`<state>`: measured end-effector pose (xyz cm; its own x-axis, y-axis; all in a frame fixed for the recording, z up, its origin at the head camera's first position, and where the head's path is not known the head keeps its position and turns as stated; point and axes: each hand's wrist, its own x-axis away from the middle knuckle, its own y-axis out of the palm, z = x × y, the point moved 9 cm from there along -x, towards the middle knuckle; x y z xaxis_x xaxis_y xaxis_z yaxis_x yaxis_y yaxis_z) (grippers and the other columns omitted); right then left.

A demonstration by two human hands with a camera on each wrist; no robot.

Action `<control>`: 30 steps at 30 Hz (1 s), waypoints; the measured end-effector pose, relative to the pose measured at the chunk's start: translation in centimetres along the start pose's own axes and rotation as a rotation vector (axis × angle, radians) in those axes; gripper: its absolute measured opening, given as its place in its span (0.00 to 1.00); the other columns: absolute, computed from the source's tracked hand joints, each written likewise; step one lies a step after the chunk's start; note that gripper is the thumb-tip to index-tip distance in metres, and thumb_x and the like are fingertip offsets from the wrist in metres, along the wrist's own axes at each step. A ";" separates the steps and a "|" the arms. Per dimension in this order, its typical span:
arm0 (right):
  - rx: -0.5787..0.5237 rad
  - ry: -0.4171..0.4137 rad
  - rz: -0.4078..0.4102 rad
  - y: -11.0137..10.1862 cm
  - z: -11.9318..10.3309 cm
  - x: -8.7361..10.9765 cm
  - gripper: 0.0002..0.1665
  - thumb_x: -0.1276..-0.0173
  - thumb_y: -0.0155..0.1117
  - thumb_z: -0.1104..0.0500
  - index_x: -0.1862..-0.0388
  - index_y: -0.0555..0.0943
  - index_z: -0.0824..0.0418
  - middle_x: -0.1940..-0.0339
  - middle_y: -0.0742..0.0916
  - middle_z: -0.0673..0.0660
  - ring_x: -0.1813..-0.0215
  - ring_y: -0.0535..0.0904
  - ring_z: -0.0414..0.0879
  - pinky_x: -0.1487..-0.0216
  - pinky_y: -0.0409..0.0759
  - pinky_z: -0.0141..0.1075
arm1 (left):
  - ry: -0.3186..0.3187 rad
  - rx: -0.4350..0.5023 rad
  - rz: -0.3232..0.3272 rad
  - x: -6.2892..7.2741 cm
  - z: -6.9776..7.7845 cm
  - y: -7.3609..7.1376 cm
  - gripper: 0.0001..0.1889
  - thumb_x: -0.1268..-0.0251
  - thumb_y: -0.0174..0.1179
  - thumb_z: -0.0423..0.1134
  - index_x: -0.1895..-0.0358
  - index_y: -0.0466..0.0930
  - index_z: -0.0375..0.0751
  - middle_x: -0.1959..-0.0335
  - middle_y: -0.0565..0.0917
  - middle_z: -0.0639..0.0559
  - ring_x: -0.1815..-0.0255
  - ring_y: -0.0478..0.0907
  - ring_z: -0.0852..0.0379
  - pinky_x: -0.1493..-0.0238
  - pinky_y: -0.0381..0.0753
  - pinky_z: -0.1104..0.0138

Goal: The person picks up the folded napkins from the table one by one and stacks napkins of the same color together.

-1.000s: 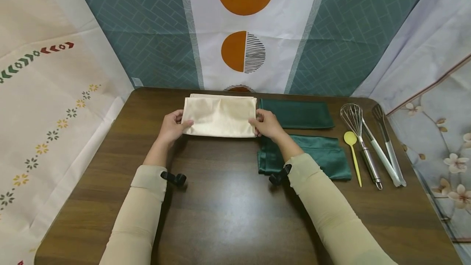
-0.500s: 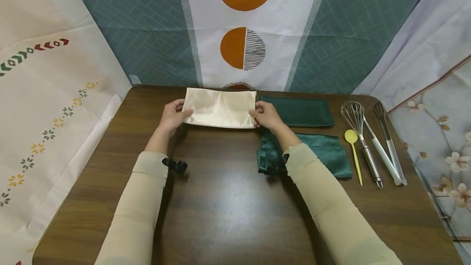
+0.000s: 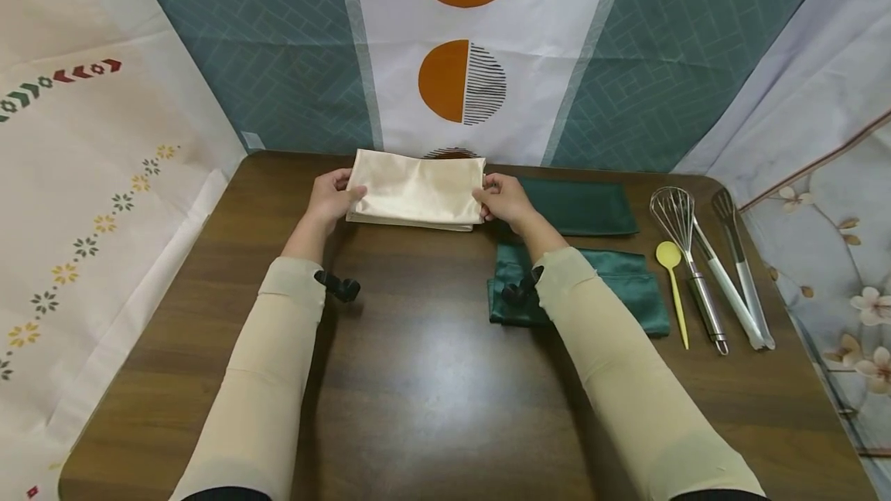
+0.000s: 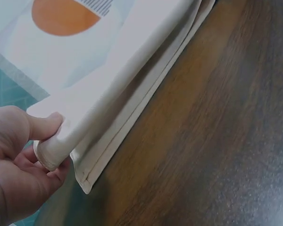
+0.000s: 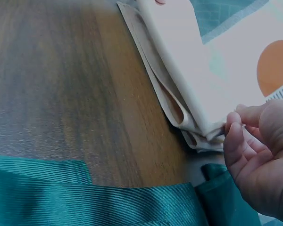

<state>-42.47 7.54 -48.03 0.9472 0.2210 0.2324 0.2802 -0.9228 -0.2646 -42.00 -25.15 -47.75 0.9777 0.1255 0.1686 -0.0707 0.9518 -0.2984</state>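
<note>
A folded cream satin cloth [image 3: 416, 188] is stretched between both hands at the far edge of the table. My left hand [image 3: 330, 195] pinches its left end, thumb on top and fingers beneath. At the right end, my right hand [image 3: 506, 198] grips the corner between thumb and fingers. Stacked layers of the cream cloth [image 4: 108, 101] show in the left wrist view, the lower layer hanging near the wood. In the right wrist view, the folds of the cloth [image 5: 179, 70] gape at the edge beside the right hand [image 5: 264, 150].
Two folded green satin cloths, a far one [image 3: 578, 207] and a near one [image 3: 616, 284], lie right of the cream cloth. Farther right are a yellow spoon [image 3: 668, 255], a wire whisk [image 3: 696, 277] and tongs [image 3: 745, 284]. A patterned curtain [image 3: 299, 60] hangs behind the wooden table [image 3: 418, 377].
Both hands have carried the cream cloth slightly toward the table's far edge. Its lower layers show again below the front edge. The green cloths and utensils stay in place.
</note>
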 end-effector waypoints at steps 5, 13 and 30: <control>-0.015 0.039 -0.002 0.3 0.5 -0.8 0.17 0.22 0.60 0.58 0.42 0.73 0.66 0.79 0.80 0.53 0.78 0.77 0.42 0.73 0.78 0.31 | 0.000 -0.012 0.005 -0.3 -0.1 -0.2 0.23 0.29 0.62 0.30 0.33 0.74 0.30 0.44 0.79 0.37 0.56 0.77 0.57 0.63 0.79 0.76; 0.089 0.046 0.020 0.2 0.2 -0.6 0.16 0.24 0.63 0.56 0.47 0.75 0.66 0.79 0.81 0.53 0.80 0.77 0.41 0.75 0.77 0.31 | -0.013 -0.056 0.051 -0.6 -0.6 -0.7 0.24 0.32 0.65 0.30 0.35 0.76 0.28 0.49 0.79 0.40 0.58 0.75 0.58 0.64 0.77 0.77; 0.056 0.070 -0.008 0.5 0.8 -0.3 0.22 0.26 0.66 0.60 0.39 0.75 0.68 0.68 0.86 0.58 0.79 0.81 0.40 0.72 0.83 0.31 | 0.022 -0.198 0.170 0.5 -0.5 -1.6 0.22 0.36 0.68 0.32 0.40 0.80 0.29 0.46 0.83 0.35 0.47 0.78 0.47 0.59 0.77 0.73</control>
<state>-42.45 7.27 -48.96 0.9324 0.2035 0.2987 0.2975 -0.9015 -0.3144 -41.33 -26.74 -47.72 0.9593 0.2706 0.0810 -0.1960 0.8442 -0.4990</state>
